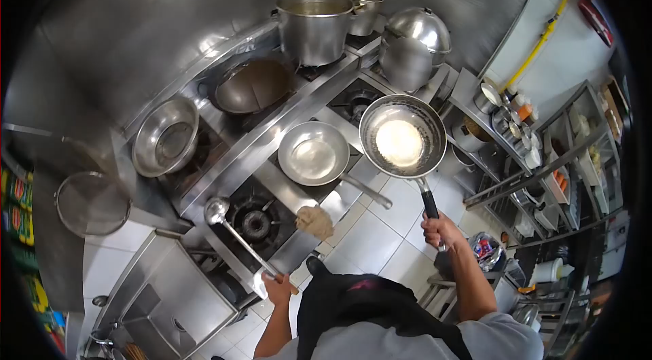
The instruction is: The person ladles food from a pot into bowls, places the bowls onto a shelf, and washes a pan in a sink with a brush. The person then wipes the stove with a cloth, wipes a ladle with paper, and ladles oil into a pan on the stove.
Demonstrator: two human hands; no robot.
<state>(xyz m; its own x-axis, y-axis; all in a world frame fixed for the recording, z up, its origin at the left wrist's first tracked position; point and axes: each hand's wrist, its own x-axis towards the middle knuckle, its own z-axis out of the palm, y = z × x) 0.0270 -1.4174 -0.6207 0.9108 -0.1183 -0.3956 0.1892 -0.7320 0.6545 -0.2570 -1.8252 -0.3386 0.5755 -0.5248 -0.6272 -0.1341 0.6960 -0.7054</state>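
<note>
My right hand (443,231) grips the black handle of a dark-rimmed frying pan (432,134), held up at the right front of the stove; a pale round patch shows in its middle. My left hand (277,288) is closed around the handle of a long metal ladle (216,208), whose bowl hangs near the left side of a burner (252,221). Between the hands, a silver frying pan (313,153) rests on the stove, its handle pointing to the lower right. A crumpled beige cloth (314,223) lies on the stove's front edge.
Behind are a large pot (314,34), a smaller pot (365,17), a wok (252,87), a metal bowl (165,136) and a domed lid (422,28). A strainer (93,203) and sink (153,319) are left. Metal shelving (536,180) with containers stands right.
</note>
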